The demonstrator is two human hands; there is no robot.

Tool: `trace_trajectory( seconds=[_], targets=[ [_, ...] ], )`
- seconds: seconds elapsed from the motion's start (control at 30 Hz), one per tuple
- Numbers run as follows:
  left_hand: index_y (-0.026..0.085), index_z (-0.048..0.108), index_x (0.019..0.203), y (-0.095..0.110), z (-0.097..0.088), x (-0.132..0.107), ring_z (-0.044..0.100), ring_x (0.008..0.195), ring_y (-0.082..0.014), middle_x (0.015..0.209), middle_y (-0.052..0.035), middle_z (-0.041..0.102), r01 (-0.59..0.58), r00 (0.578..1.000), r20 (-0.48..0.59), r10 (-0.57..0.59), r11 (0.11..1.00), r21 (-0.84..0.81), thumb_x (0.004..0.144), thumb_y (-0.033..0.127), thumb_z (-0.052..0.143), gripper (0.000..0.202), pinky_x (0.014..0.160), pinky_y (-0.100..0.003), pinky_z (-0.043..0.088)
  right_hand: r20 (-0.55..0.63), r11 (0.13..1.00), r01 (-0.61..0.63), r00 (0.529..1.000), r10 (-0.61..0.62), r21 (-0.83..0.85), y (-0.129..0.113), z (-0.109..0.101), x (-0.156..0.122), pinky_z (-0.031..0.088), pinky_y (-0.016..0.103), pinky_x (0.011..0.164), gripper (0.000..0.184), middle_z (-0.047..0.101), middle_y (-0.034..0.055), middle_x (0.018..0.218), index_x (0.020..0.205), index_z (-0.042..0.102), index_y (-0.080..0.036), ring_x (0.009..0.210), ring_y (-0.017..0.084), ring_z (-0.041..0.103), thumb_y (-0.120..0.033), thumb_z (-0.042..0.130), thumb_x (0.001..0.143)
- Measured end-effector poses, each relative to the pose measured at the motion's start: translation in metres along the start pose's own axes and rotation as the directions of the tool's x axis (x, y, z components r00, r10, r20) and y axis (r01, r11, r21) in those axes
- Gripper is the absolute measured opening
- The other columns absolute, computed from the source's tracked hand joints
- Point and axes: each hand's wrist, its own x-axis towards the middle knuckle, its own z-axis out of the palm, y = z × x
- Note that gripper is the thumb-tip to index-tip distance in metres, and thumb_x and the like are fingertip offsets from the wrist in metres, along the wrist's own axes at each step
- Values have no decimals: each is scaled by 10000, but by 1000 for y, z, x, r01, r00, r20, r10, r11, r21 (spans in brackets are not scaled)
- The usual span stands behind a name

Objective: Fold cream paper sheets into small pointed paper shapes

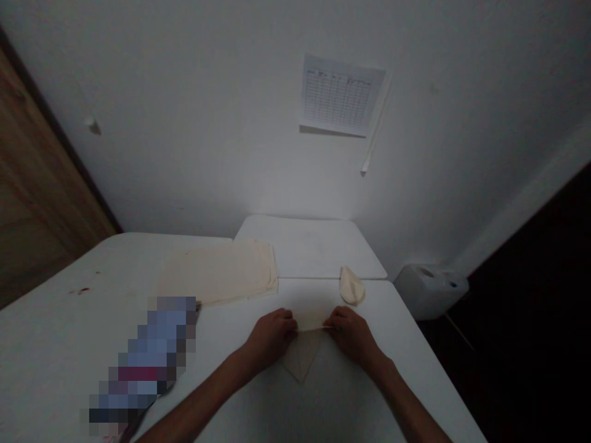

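A thin cream-coloured sheet (305, 354) lies on the white table in front of me. Its near end comes to a point, and its far edge is folded over. My left hand (278, 327) pinches the left end of that fold, while my right hand (344, 329) has its fingers closed on the right end. Just beyond my right hand sits a small folded cream piece (351, 288). Further left lies a stack of larger cream sheets (219, 271), with slightly uneven edges. Whether the material is dough or cloth, I cannot tell.
The white table (249, 406) meets another white tabletop (318, 243) against the wall. A pixelated blue item (148, 354) lies left of my left forearm. A white container (427, 289) stands past the table's right edge. A printed sheet (341, 95) hangs on the wall.
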Motion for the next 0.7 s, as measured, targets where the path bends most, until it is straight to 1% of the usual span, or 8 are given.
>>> trace_trajectory(
  seconds=[0.13, 0.23, 0.37, 0.53, 0.7],
  targets=[
    [189, 647, 796, 6, -2, -5, 585, 850, -183, 882, -41, 629, -39, 999, 2, 39, 997, 64, 883, 145, 531, 152, 735, -279, 459, -18, 976, 148, 988, -153, -159, 0, -2, -1, 420, 269, 794, 196, 636, 29, 951, 925, 704, -243, 896, 171, 546, -93, 623, 828],
    [182, 634, 811, 9, -1, -7, 576, 843, -191, 902, -52, 624, -66, 998, -3, 66, 992, 110, 879, 127, 535, 133, 749, -300, 467, -19, 945, 231, 970, -242, -232, -1, -2, -1, 412, 286, 804, 184, 635, 36, 962, 919, 697, -240, 898, 182, 525, -96, 617, 837],
    [178, 623, 847, 8, 4, -9, 574, 855, -202, 926, -63, 618, -90, 995, -20, 95, 983, 162, 884, 109, 525, 125, 756, -324, 478, 22, 934, 264, 964, -267, -241, -3, -1, 4, 408, 276, 785, 173, 635, 26, 953, 946, 690, -245, 877, 169, 525, -119, 614, 856],
    [176, 614, 856, 8, 6, -10, 570, 842, -193, 923, -61, 611, -122, 991, -36, 132, 971, 208, 894, 98, 505, 140, 747, -320, 479, 51, 932, 275, 961, -271, -235, -7, -1, 11, 407, 266, 767, 123, 640, 29, 934, 948, 687, -226, 884, 166, 532, -154, 615, 879],
    [171, 619, 898, 8, 7, -12, 571, 853, -205, 936, -65, 618, -145, 987, -32, 156, 961, 235, 878, 96, 544, 108, 746, -327, 478, 65, 911, 307, 951, -301, -274, -9, 1, 8, 409, 279, 764, 103, 644, 34, 933, 938, 673, -209, 869, 177, 528, -146, 616, 880]
  ],
)
